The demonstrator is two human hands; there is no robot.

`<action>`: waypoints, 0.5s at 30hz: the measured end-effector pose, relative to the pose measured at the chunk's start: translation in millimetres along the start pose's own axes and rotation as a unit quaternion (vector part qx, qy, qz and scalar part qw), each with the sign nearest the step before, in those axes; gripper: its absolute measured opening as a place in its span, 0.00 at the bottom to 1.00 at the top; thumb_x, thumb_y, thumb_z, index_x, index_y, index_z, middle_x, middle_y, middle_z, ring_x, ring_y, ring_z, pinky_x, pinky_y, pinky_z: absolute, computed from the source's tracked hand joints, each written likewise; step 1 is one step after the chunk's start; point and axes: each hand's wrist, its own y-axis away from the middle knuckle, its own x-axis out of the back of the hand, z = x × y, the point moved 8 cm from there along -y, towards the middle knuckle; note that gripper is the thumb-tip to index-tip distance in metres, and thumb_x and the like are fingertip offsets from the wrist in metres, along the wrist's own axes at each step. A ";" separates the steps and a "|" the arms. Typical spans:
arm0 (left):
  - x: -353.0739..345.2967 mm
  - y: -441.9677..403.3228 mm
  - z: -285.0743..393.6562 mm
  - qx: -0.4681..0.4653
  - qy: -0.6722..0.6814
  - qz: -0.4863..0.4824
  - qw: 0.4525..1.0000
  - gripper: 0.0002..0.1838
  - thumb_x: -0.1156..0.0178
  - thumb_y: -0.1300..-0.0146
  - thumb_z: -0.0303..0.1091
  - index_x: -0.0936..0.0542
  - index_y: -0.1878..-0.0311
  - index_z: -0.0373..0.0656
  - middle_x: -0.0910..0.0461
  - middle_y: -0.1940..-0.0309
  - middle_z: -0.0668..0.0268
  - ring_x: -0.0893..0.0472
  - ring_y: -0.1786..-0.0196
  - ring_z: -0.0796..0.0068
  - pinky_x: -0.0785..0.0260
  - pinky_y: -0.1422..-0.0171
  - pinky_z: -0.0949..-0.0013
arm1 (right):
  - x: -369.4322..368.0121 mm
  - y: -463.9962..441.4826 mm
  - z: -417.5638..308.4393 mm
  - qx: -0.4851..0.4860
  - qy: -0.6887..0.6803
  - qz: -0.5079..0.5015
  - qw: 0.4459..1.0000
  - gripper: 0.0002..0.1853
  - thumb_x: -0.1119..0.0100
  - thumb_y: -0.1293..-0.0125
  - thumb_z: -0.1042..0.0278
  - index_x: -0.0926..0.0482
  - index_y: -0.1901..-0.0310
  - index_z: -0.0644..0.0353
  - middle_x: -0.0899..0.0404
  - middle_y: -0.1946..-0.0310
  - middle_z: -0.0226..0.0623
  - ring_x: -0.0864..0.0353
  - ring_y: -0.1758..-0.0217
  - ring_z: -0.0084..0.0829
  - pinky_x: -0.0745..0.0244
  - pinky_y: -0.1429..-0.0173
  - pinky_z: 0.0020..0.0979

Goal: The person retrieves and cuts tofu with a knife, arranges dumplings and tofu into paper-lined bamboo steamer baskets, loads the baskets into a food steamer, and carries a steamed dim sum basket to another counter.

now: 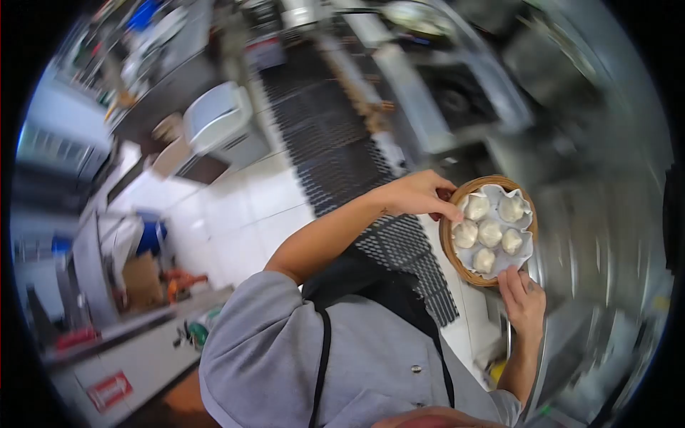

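Note:
A round bamboo steamer basket (452, 250) is held up between my two hands. White crinkled paper (467, 258) lines it, and several pale dumplings (489, 233) sit apart on the paper. My left hand (430, 196) grips the upper left rim, thumb over the top edge and fingers curled around the outside. At the lower right rim, my right hand (523, 298) holds on with its fingertips over the edge near the paper. The underside of the basket is hidden.
A steel counter (592, 235) runs along the right. At the top is blurred cooking equipment with a burner (457, 100). A black perforated mat (332, 153) covers part of the white tiled floor (246, 207). A lidded bin (225, 125) stands to the left.

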 end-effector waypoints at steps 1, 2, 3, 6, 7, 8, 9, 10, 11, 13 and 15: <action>42.9 39.5 -2.8 -0.010 -0.003 0.068 0.998 0.30 0.29 0.47 0.43 0.21 0.46 0.31 0.18 0.63 0.60 0.20 0.63 0.76 0.25 0.58 0.73 | -12.3 -40.6 -15.6 0.027 -0.012 0.026 0.999 0.17 0.39 0.55 0.75 0.18 0.60 0.67 0.22 0.57 0.39 0.22 0.62 0.35 0.24 0.65 0.31; 80.0 77.3 -3.0 -0.023 -0.005 0.128 0.992 0.30 0.28 0.48 0.43 0.20 0.47 0.31 0.17 0.65 0.60 0.20 0.65 0.77 0.25 0.61 0.74 | -23.0 -83.4 -34.9 0.059 -0.022 0.035 0.997 0.17 0.39 0.55 0.75 0.18 0.60 0.67 0.22 0.57 0.39 0.22 0.62 0.35 0.24 0.65 0.31; 115.1 121.0 -4.6 -0.011 0.000 0.183 0.983 0.29 0.29 0.49 0.40 0.20 0.47 0.30 0.17 0.66 0.61 0.20 0.66 0.77 0.25 0.61 0.74 | -27.2 -128.1 -53.4 0.092 -0.045 0.068 0.992 0.17 0.38 0.56 0.75 0.18 0.60 0.66 0.22 0.57 0.38 0.22 0.62 0.35 0.24 0.65 0.31; 206.9 253.8 -30.9 0.026 0.104 0.318 0.942 0.25 0.32 0.47 0.35 0.21 0.47 0.30 0.18 0.64 0.63 0.21 0.62 0.78 0.26 0.57 0.73 | -53.7 -251.9 -114.7 0.122 -0.116 0.132 0.977 0.21 0.37 0.59 0.76 0.16 0.58 0.57 0.22 0.57 0.36 0.23 0.65 0.33 0.24 0.68 0.30; 235.5 299.8 -42.8 0.027 0.121 0.371 0.920 0.24 0.32 0.47 0.34 0.20 0.48 0.30 0.18 0.64 0.63 0.21 0.62 0.78 0.26 0.56 0.73 | -68.4 -290.4 -136.4 0.126 -0.137 0.155 0.970 0.22 0.36 0.59 0.77 0.16 0.56 0.54 0.22 0.57 0.35 0.24 0.66 0.32 0.24 0.69 0.29; 259.6 345.8 -55.4 0.030 0.140 0.420 0.896 0.23 0.33 0.47 0.33 0.20 0.49 0.30 0.18 0.64 0.63 0.21 0.62 0.78 0.26 0.56 0.74 | -76.3 -331.1 -162.6 0.150 -0.176 0.172 0.958 0.27 0.36 0.61 0.81 0.16 0.53 0.50 0.23 0.56 0.36 0.24 0.68 0.30 0.25 0.70 0.28; 281.2 393.5 -62.1 0.025 0.142 0.469 0.871 0.22 0.34 0.47 0.33 0.20 0.50 0.30 0.18 0.64 0.63 0.20 0.63 0.77 0.26 0.56 0.73 | -92.0 -368.2 -186.9 0.149 -0.224 0.184 0.945 0.29 0.37 0.61 0.83 0.16 0.52 0.50 0.24 0.55 0.37 0.25 0.70 0.30 0.25 0.70 0.28; 304.2 443.8 -68.1 0.020 0.138 0.518 0.844 0.21 0.34 0.47 0.33 0.20 0.50 0.30 0.18 0.64 0.63 0.20 0.63 0.77 0.26 0.56 0.73 | -105.4 -407.7 -213.3 0.147 -0.273 0.198 0.930 0.30 0.38 0.61 0.85 0.16 0.51 0.49 0.25 0.53 0.39 0.25 0.71 0.30 0.25 0.70 0.28; 324.8 493.8 -83.7 0.026 0.139 0.565 0.813 0.21 0.35 0.46 0.33 0.20 0.51 0.29 0.18 0.64 0.63 0.20 0.63 0.77 0.26 0.56 0.73 | -112.3 -447.7 -245.2 0.166 -0.307 0.199 0.916 0.31 0.38 0.60 0.86 0.17 0.50 0.50 0.25 0.52 0.39 0.25 0.72 0.30 0.25 0.71 0.28; 361.2 590.3 -106.9 0.016 0.156 0.635 0.756 0.21 0.36 0.46 0.33 0.20 0.51 0.29 0.19 0.63 0.63 0.20 0.62 0.76 0.25 0.56 0.73 | -126.9 -529.4 -312.7 0.211 -0.358 0.177 0.892 0.33 0.39 0.59 0.86 0.19 0.46 0.51 0.26 0.51 0.39 0.25 0.72 0.29 0.25 0.71 0.27; 393.6 686.4 -123.8 0.003 0.168 0.699 0.695 0.19 0.37 0.46 0.32 0.20 0.53 0.29 0.19 0.63 0.62 0.20 0.62 0.76 0.25 0.57 0.74 | -148.1 -612.4 -383.7 0.237 -0.376 0.163 0.881 0.31 0.38 0.58 0.85 0.19 0.47 0.52 0.26 0.52 0.39 0.25 0.72 0.28 0.25 0.71 0.27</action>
